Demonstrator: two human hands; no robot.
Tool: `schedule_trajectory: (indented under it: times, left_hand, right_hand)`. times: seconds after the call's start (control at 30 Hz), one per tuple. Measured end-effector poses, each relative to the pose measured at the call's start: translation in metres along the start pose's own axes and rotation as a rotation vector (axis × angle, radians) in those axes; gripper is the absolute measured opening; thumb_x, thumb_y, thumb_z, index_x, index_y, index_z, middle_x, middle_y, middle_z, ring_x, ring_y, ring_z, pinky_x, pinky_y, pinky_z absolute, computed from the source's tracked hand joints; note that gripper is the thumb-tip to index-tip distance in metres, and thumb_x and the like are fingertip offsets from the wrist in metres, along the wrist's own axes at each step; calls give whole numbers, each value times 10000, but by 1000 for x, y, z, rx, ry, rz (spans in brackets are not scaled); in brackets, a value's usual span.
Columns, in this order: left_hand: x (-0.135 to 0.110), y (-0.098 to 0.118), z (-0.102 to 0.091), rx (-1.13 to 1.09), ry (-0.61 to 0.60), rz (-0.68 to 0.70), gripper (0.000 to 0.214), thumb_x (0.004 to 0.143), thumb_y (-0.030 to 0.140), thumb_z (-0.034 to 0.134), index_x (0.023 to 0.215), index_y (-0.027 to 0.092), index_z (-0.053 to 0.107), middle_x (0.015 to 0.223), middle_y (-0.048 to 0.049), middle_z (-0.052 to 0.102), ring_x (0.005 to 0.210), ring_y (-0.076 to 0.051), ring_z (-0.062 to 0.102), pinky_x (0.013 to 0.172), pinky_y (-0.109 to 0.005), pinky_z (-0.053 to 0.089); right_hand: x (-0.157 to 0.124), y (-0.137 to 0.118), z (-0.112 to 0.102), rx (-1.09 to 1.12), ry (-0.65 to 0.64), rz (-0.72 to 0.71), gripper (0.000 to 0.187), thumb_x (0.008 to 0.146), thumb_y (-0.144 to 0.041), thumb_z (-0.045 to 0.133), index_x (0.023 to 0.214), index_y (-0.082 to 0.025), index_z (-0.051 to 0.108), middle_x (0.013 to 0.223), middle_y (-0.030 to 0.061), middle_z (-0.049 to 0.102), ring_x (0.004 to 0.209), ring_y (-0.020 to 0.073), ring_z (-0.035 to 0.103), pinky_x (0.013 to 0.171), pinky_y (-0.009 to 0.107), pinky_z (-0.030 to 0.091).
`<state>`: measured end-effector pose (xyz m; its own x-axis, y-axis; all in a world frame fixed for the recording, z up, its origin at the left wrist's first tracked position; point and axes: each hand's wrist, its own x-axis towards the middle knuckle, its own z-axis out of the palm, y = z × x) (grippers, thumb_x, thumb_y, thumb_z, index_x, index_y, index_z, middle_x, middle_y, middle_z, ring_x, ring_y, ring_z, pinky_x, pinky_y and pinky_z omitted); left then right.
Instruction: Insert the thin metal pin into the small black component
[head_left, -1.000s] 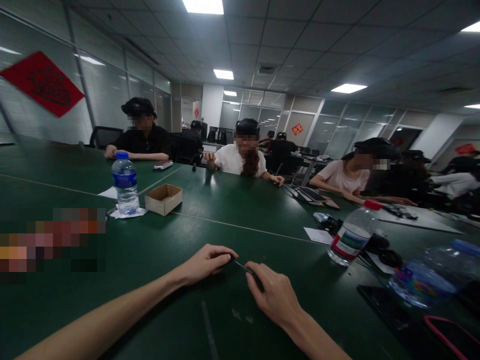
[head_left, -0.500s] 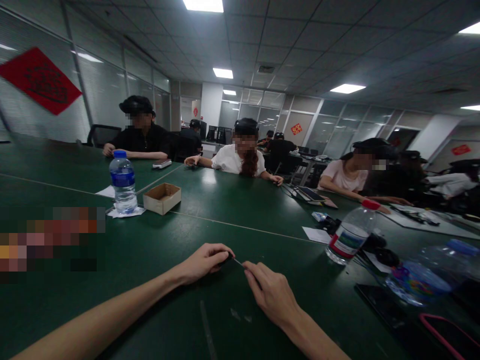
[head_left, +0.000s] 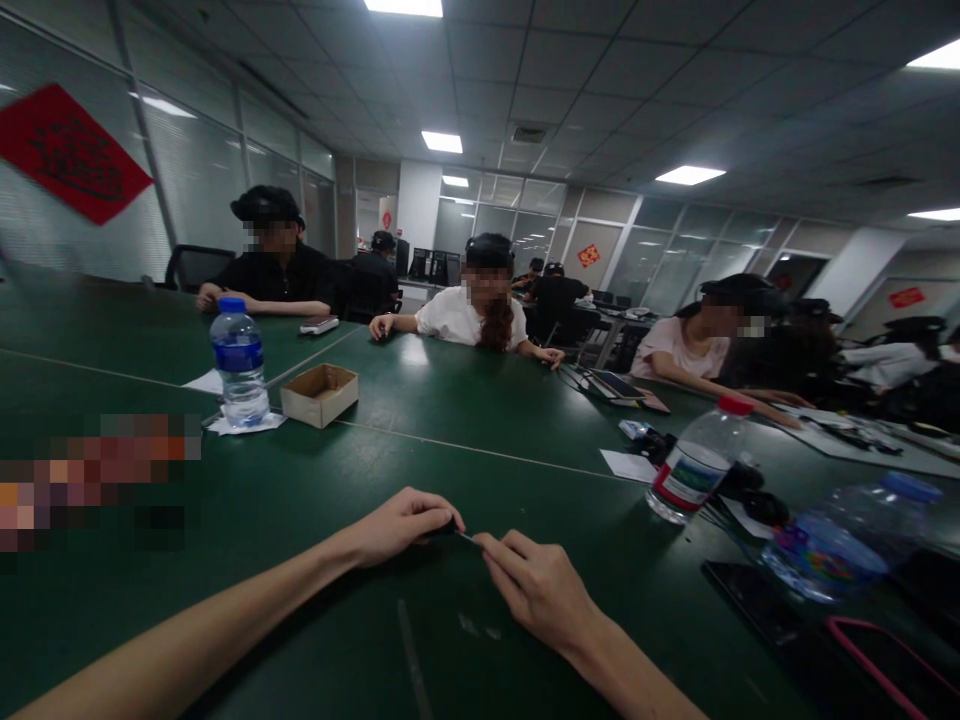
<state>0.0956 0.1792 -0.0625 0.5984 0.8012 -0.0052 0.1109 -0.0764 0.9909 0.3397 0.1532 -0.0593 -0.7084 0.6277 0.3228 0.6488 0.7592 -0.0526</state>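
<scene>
Green table [head_left: 450,400], right hand [head_left: 541,588] holding rod [head_left: 469,538]

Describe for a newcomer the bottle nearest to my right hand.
On the green table, look right of your right hand. There, beside a white paper, stands a clear bottle; its red cap sets it apart from the blue-capped bottle farther right.

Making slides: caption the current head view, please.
A thin metallic shaft bridges the left hand and right hand at a green table.

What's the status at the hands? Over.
Left hand holding small black object. Right hand pinching thin grey metallic rod. Open beige cardboard box beyond, touching neither.
</scene>
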Motion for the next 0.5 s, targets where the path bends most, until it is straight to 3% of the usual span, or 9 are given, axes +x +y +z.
schedule_trajectory:
  times: [0.2,0.37,0.5]
  left_hand:
    - [4,-5,2,-145,15,8,447,826,523,535,976,112,628,636,23,409,556,-80,312,514,-204,210]
    - [8,-12,1,-334,62,4,424,820,503,564,1010,124,575,678,25,392,565,-70,317,516,-193,215]
    - [10,-20,0,-343,85,4,404,827,507,560,1031,160,527,710,25,411,571,-64,357,515,-179,223]
  right_hand:
    - [1,-8,-1,-95,11,-152,313,958,-273,368,1161,-219,600,795,34,620,575,94,535,478,199,348]
    - [3,-4,5,25,109,50,336,979,-269,326,1162,-183,595,832,53,628,636,96,563,546,184,410]
    - [3,0,9,70,109,106,340,981,-286,334,1158,-161,596,863,66,629,668,106,573,584,188,434]
